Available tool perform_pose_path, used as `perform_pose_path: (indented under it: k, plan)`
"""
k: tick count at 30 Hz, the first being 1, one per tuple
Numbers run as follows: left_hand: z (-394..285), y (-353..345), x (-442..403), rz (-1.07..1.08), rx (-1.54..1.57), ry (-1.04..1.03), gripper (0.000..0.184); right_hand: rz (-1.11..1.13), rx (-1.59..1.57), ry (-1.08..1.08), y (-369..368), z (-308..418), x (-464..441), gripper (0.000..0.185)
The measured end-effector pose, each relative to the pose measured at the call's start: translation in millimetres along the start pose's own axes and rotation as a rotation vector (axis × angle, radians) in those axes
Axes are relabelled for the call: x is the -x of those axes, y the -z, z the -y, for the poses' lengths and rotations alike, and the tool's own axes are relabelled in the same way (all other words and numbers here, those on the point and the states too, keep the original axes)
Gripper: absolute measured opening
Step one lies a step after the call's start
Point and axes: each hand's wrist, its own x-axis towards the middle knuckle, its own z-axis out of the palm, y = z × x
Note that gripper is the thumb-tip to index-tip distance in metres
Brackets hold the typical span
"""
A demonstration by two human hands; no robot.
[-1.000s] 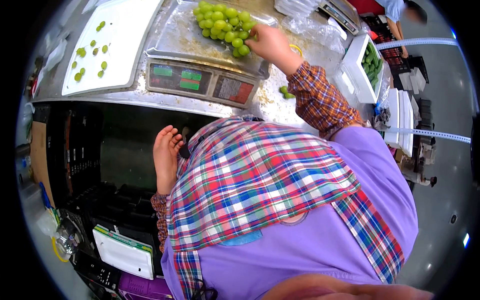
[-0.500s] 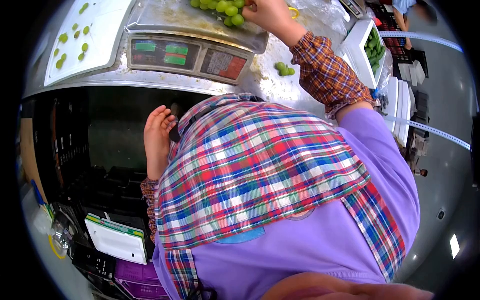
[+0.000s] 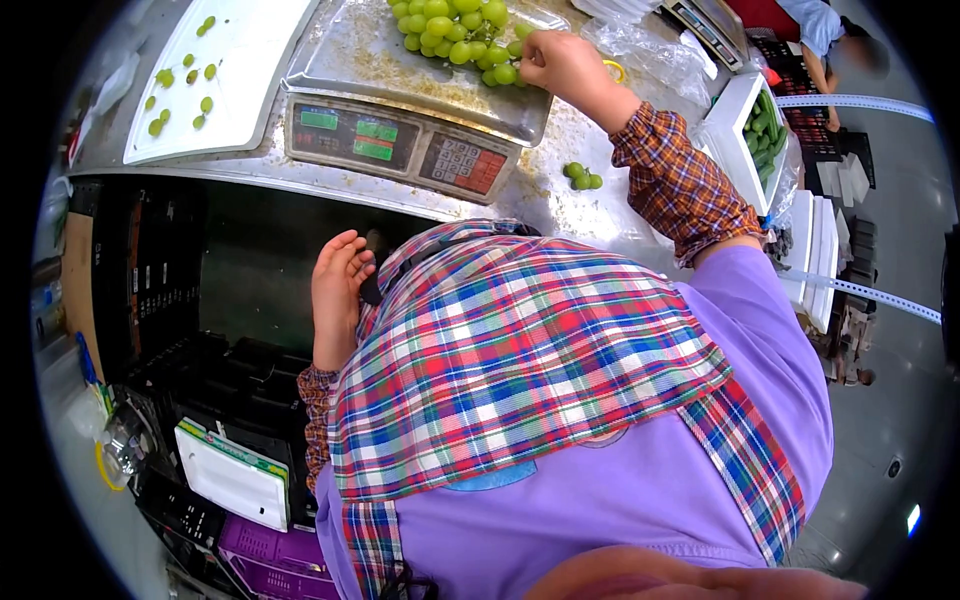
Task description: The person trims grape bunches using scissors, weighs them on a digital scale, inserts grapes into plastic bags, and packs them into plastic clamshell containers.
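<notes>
A bunch of green grapes (image 3: 455, 30) lies on the metal pan (image 3: 350, 50) of a digital scale (image 3: 400, 150). My right hand (image 3: 575, 68) is at the bunch's right end, with fingers pinched on grapes there; the fingertips are partly hidden. Low at my left side hangs my left hand (image 3: 340, 285), its fingers loosely curled and apart, holding nothing. It is beside the plaid apron (image 3: 530, 350). A small cluster of loose grapes (image 3: 581, 177) sits on the metal table right of the scale.
Several single grapes are scattered on a white board (image 3: 225, 60) at the left. A white foam box (image 3: 735, 130) of green cucumbers (image 3: 765, 135) stands at right, near clear plastic wrap (image 3: 650, 55). Another person (image 3: 815, 40) is at the upper right. Crates (image 3: 275, 560) stand below left.
The camera view has shifted, so the scale and table appear lower and further right, with more of the bunch showing. My right hand stays at the grapes; my left hand still hangs.
</notes>
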Motion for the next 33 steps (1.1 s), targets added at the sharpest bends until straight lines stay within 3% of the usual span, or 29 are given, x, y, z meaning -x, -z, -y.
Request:
perform_pose_path:
  k: [5,12,15,18,20,22,24,28,33]
  plan:
    - [-1.6,-9.1,7.9,-0.047,-0.098,-0.006,0.027,0.006,-0.146,-0.053,9.2,-4.9,-8.1,0.015]
    - [-0.8,-7.1,17.4,-0.074,-0.094,-0.010,0.028,0.124,-0.070,-0.088,28.5,-33.3,-21.2,0.020]
    - [-9.4,-8.8,17.2,-0.011,-0.071,0.004,0.025,0.007,-0.266,-0.098,38.5,-14.0,-15.6,0.022]
    - [-37.4,-51.4,21.1,0.133,-0.223,-0.098,0.021,0.368,-1.131,-0.412,76.3,35.4,5.3,0.024]
    - [-63.6,-97.0,24.7,0.250,-0.329,-0.198,0.022,0.483,-1.707,-0.482,69.5,65.0,16.8,0.020]
    - [-75.9,-133.4,26.7,0.540,-0.204,-0.056,0.028,0.482,-2.018,-0.541,60.5,91.0,31.8,0.016]
    - [-68.8,-158.8,30.8,0.805,-0.104,0.122,0.033,0.437,-2.247,-0.577,52.0,102.8,44.5,0.013]
    - [-83.4,-154.1,43.2,0.830,-0.196,0.209,0.046,0.193,-2.274,-0.685,47.6,123.5,37.1,0.012]
    - [-92.8,-168.1,46.8,0.829,-0.169,0.283,0.048,0.086,-2.384,-0.794,38.1,120.6,40.5,0.014]
